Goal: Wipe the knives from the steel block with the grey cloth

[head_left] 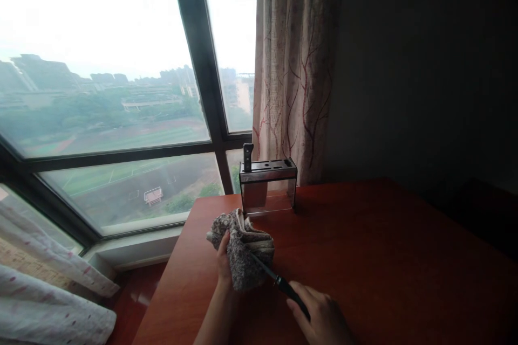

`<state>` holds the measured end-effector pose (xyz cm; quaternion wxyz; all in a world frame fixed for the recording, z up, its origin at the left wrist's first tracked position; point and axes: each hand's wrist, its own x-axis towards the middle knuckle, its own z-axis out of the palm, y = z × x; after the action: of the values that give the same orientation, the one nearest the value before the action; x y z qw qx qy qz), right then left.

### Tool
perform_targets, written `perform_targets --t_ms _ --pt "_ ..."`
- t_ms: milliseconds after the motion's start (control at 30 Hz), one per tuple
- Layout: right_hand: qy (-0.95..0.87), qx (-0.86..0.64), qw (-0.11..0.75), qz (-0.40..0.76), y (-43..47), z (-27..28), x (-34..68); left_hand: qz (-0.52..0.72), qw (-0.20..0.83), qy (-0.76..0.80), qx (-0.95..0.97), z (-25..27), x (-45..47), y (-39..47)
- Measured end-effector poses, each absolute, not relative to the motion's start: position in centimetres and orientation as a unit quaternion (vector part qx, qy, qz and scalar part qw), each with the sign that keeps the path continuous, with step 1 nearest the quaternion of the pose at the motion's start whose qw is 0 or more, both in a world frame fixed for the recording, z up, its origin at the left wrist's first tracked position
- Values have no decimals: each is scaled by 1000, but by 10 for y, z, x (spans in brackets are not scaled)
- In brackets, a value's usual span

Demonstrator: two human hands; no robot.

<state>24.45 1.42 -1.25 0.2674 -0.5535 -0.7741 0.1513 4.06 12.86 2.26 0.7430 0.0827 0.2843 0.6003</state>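
Note:
My left hand [224, 261] grips a bunched grey and white fluffy cloth [246, 264], thumb on its near side, the other fingers mostly hidden. Wrapped around a black handle, my right hand [318, 307] holds a slim black-handled metal tool [291, 291]. Its narrow shaft points up and left against the cloth, and the cloth hides its far end. Whether this is a knife seen edge-on or a sharpening steel, I cannot tell. Beyond both hands stands a clear-sided knife block [269, 172] with a slotted top. One black-handled knife [248, 157] stands upright in its left slot.
The reddish-brown wooden table [364, 248] runs under my hands and far to the right. Its left edge drops to the floor beside a window sill [137, 250]. A patterned curtain [291, 64] hangs behind the knife block, and a pale curtain [48, 302] lies at lower left.

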Motion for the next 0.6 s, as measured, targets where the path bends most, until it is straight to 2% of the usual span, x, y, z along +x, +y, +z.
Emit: perform_targets --t_ms 233,433,600 --pt "-739 -592 269 177 29 23 219 483 797 343 115 29 75 108" --pt "-737 -602 258 166 35 31 214 568 693 386 221 26 75 108" --pt "-765 -590 252 53 34 14 219 602 615 424 283 22 67 116"
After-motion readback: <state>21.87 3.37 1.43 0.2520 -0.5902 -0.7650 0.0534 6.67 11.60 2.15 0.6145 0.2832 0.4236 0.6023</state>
